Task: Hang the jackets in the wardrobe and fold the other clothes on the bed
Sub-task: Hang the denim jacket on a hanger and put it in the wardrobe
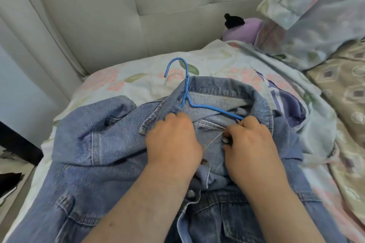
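Note:
A blue denim jacket (110,148) lies front up on the bed (138,77), its collar toward the headboard. A blue wire hanger (186,92) sits inside the collar, with its hook sticking out onto the floral sheet. My left hand (173,142) grips the left front edge of the jacket just below the collar. My right hand (250,140) pinches the right front edge at the top metal button (225,140). Two more metal buttons show lower on the placket, between my wrists.
A padded grey headboard (158,16) rises behind the bed. A floral pillow (316,16) and a purple plush toy (243,29) lie at the back right. A purple garment (286,102) and a beige patterned cloth (345,94) lie to the right. Dark furniture (17,144) stands at the left.

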